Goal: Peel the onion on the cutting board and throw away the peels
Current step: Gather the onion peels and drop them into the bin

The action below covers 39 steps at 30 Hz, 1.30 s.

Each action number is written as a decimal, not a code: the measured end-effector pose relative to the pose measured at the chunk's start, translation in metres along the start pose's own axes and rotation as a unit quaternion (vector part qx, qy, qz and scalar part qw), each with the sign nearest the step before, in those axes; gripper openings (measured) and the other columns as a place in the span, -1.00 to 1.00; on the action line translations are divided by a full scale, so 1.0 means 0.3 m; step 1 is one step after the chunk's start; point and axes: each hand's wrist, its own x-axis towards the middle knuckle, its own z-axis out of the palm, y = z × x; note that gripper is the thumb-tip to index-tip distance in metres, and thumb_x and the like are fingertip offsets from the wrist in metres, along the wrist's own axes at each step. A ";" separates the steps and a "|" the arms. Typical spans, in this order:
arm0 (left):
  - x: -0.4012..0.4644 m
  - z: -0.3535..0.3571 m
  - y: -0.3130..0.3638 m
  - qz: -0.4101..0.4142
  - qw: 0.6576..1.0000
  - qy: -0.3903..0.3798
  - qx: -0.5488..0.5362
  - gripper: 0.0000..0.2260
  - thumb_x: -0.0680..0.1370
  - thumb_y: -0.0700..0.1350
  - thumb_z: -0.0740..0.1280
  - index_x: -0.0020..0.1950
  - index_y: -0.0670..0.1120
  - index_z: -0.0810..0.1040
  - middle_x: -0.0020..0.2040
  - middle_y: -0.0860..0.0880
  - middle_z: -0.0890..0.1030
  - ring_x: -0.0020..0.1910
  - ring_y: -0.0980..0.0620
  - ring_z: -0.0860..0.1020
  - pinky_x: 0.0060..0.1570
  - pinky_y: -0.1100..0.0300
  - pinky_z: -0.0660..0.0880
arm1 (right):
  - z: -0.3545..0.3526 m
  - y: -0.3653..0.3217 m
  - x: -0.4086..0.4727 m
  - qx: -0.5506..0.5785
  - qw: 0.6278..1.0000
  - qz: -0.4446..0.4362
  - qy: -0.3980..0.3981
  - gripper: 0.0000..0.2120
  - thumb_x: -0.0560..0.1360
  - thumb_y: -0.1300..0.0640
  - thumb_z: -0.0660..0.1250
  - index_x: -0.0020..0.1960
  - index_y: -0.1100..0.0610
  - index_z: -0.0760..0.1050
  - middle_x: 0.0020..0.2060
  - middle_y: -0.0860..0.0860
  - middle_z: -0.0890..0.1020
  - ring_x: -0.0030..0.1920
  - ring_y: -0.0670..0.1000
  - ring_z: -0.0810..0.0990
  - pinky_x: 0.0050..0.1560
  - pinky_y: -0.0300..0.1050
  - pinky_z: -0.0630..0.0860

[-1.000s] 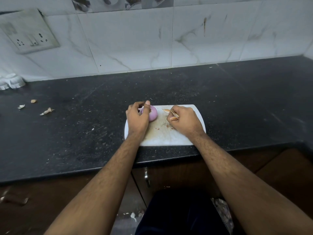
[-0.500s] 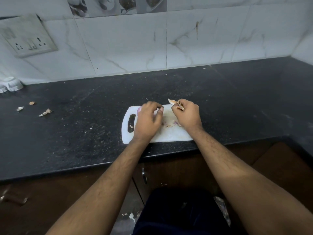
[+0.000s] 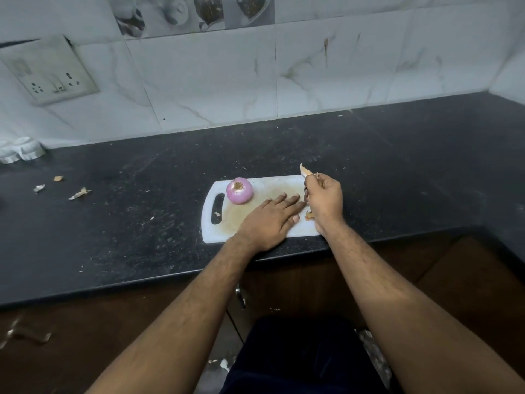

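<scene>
Nearest the camera: dark trousers (image 3: 298,356) between two bare forearms, above brown cabinet doors (image 3: 312,280) with a metal handle (image 3: 240,297); pale scraps on the floor (image 3: 224,364) below.

Black countertop (image 3: 127,223), dusty and speckled, front edge running across the middle of the view.

White cutting board (image 3: 211,231) near that front edge, handle slot at its left end, centre stained tan.

Left hand (image 3: 270,217) palm-down on the board, fingers straight and together, pointing right toward the other hand, pressed flat and gripping nothing; fingertips just beside the right hand.

Right hand (image 3: 324,200) at the board's right end, fingers curled shut round a bunch of dry onion peels (image 3: 304,170), one pale flake sticking up above the knuckles. Small orange-brown peel scrap (image 3: 308,215) on the board just under this hand.

Peeled onion (image 3: 239,190), pink-purple, alone on the far left part of the board beside the handle slot, brown root end upward, apart from both hands.

Farther left on the counter: three loose peel bits (image 3: 79,193), well apart from the board.

At the far left against the wall: crumpled white object (image 3: 21,150), kind not discernible.

Behind: marbled white wall tiles (image 3: 312,75), a grimy switch-and-socket plate (image 3: 49,71) at upper left, and a strip of grey picture tiles (image 3: 193,12) along the top.
</scene>
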 end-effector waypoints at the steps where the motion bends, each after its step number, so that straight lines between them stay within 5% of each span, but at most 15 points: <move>1: -0.003 -0.003 0.001 0.009 1.000 -0.001 -0.002 -0.53 0.78 0.08 0.00 0.70 0.04 0.19 0.73 0.00 0.13 0.71 -0.06 0.06 0.66 -0.06 0.04 | 0.000 0.002 0.000 -0.002 1.000 -0.003 -0.001 -0.80 0.47 0.07 0.30 -0.30 0.10 0.45 -0.41 0.06 0.46 -0.37 0.04 0.40 -0.54 -0.18 0.33; 11: -0.140 -0.004 -0.044 -0.026 0.994 0.109 0.003 -0.61 0.75 -0.02 0.18 0.53 -0.14 0.51 0.57 -0.10 0.46 0.55 -0.10 0.42 0.55 -0.01 0.35 | 0.011 0.024 -0.003 -0.058 0.997 -0.044 -0.013 -0.74 0.47 0.03 0.29 -0.33 0.13 0.41 -0.44 0.04 0.41 -0.42 0.02 0.33 -0.54 -0.14 0.35; 16: -0.177 -0.012 -0.011 -0.107 0.979 0.139 -0.103 -0.48 0.74 0.08 0.20 0.67 -0.08 0.27 0.67 -0.06 0.28 0.64 -0.01 0.23 0.54 0.06 0.30 | 0.015 0.025 -0.005 -0.079 0.995 -0.054 -0.018 -0.72 0.47 0.03 0.30 -0.27 0.23 0.44 -0.44 0.02 0.42 -0.42 0.01 0.36 -0.56 -0.13 0.39; 20: -0.160 0.008 0.025 -0.176 0.967 0.138 -0.120 -0.43 0.74 0.14 0.12 0.62 -0.23 0.30 0.60 -0.20 0.35 0.62 -0.15 0.28 0.59 -0.07 0.27 | 0.016 0.023 -0.008 -0.079 0.995 -0.054 -0.015 -0.71 0.48 0.01 0.31 -0.28 0.21 0.44 -0.45 0.02 0.42 -0.42 0.01 0.36 -0.56 -0.14 0.39; 26: -0.095 0.024 0.115 -0.177 0.963 0.137 -0.153 -0.47 0.77 -0.07 0.05 0.69 -0.30 0.08 0.70 -0.23 0.13 0.70 -0.08 0.09 0.64 0.20 -0.06 | 0.016 0.015 -0.010 -0.065 0.997 -0.038 -0.017 -0.73 0.46 0.01 0.31 -0.32 0.15 0.42 -0.43 0.04 0.42 -0.41 0.02 0.36 -0.57 -0.18 0.37; 30: -0.034 -0.006 0.177 -0.187 0.933 0.138 -0.274 -0.44 0.68 -0.07 0.05 0.65 -0.30 0.19 0.65 -0.26 0.26 0.66 -0.16 0.22 0.67 0.02 0.10 | 0.014 0.011 -0.006 -0.055 0.998 -0.017 -0.014 -0.76 0.43 0.03 0.30 -0.30 0.17 0.42 -0.43 0.04 0.43 -0.40 0.03 0.36 -0.55 -0.17 0.36; 35: -0.035 -0.021 0.157 -0.237 0.885 0.222 -0.333 -0.52 0.70 -0.24 0.14 0.65 -0.24 0.25 0.64 -0.16 0.32 0.63 -0.06 0.28 0.56 0.22 0.12 | 0.008 0.013 -0.004 -0.046 0.999 -0.014 -0.015 -0.76 0.43 0.01 0.29 -0.28 0.17 0.43 -0.41 0.05 0.43 -0.37 0.04 0.38 -0.55 -0.17 0.36; 39: -0.059 -0.018 0.096 -0.248 0.902 0.188 -0.299 -0.49 0.70 -0.23 0.14 0.67 -0.23 0.20 0.67 -0.16 0.27 0.65 -0.06 0.23 0.60 0.17 0.09 | 0.011 0.015 -0.008 -0.053 0.998 -0.028 -0.025 -0.67 0.39 -0.10 0.29 -0.27 0.19 0.45 -0.41 0.03 0.44 -0.38 0.02 0.38 -0.55 -0.18 0.37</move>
